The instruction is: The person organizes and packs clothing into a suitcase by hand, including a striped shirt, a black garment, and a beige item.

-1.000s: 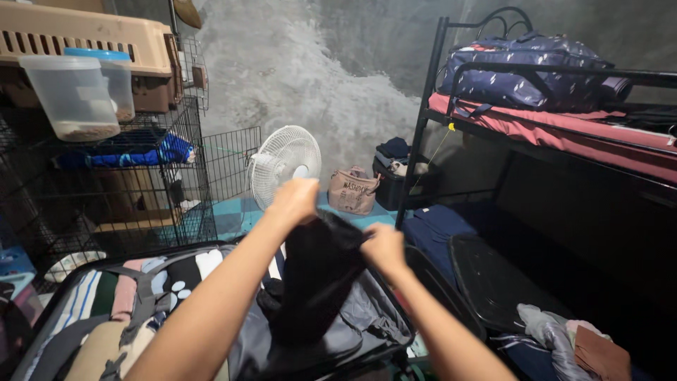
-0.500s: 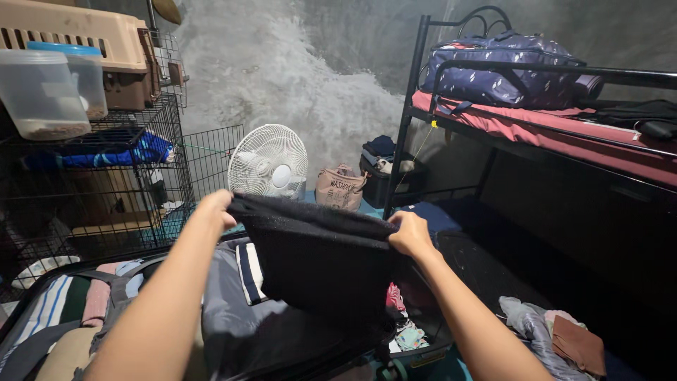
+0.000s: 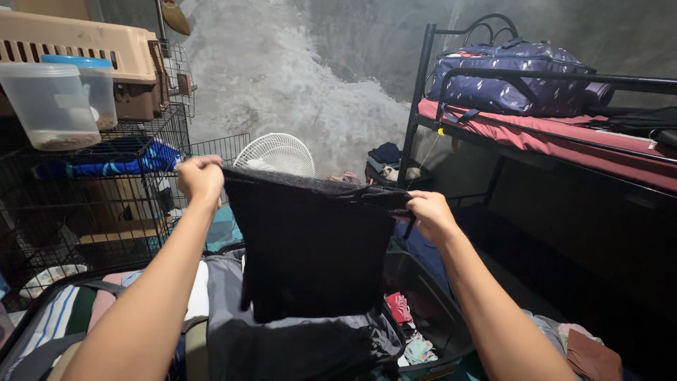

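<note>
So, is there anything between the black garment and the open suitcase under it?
Nothing visible. The left hand and right hand hold the black garment spread in the air, its lower edge hanging directly over the open suitcase.

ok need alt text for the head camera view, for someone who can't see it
A person's left hand and right hand hold a black garment stretched out by its top edge above an open suitcase packed with folded clothes. Behind it stand a white fan, a wire cage at left and a metal bunk bed at right.
</note>
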